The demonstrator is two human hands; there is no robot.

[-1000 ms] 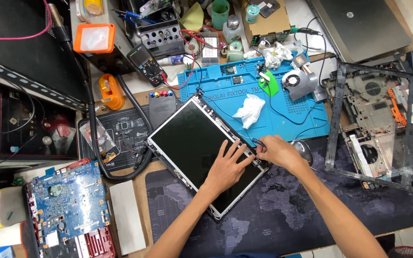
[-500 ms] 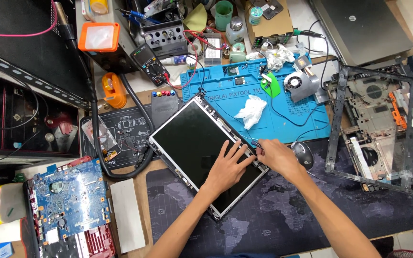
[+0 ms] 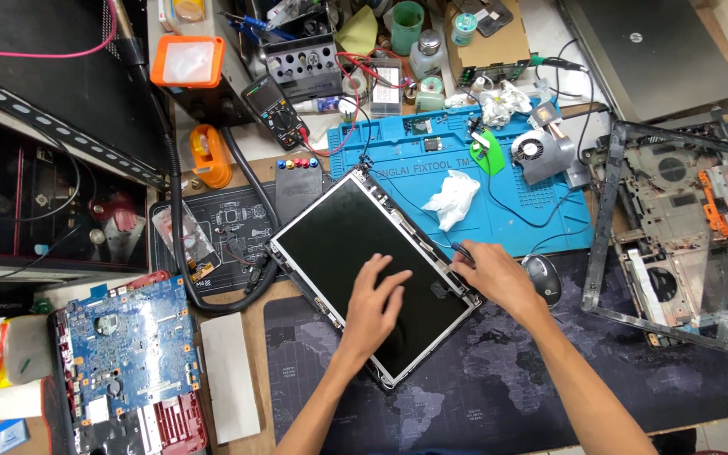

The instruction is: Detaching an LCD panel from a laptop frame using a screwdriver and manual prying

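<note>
Left hand (image 3: 374,305) pressed flat steadies the screen panel (image 3: 364,261) while right hand (image 3: 499,274) pinches a tool at its edge

An electronics repair workshop; multimeter (image 3: 274,110), bare circuit board (image 3: 124,341), blue repair mat (image 3: 541,198), stripped laptop chassis (image 3: 676,227)

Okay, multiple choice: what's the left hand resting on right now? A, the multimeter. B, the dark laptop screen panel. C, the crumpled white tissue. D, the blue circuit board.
B: the left hand lies flat, fingers spread, on the dark laptop screen panel, while the right hand works at its right edge.
</note>
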